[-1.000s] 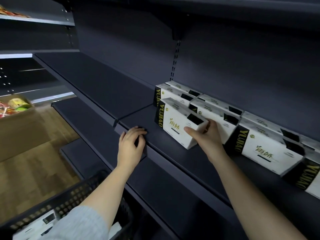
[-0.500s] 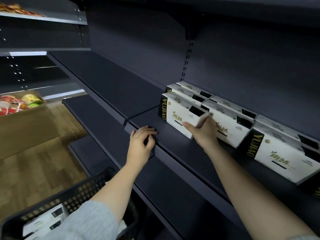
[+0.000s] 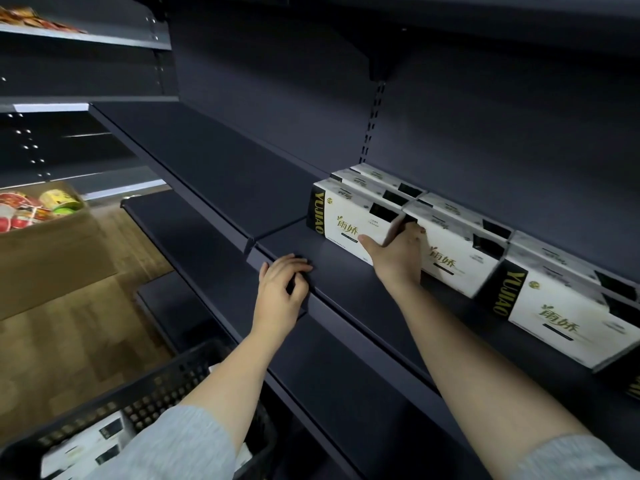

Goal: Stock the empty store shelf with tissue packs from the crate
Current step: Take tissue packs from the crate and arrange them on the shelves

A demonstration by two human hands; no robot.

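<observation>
Now right hand (image 3: 398, 252) grips tissue pack (image 3: 346, 216).

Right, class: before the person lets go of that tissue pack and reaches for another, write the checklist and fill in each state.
1. Leftmost tissue pack flat on the shelf: ok.
2. In line with the neighbouring pack: ok.
3. Right hand released from the pack: not ok, thumb and fingers grip its corner.
4. Left hand steady on the shelf edge: ok.
5. Packs left in the crate: ok.
6. Shelf space leftward: ok.
</observation>
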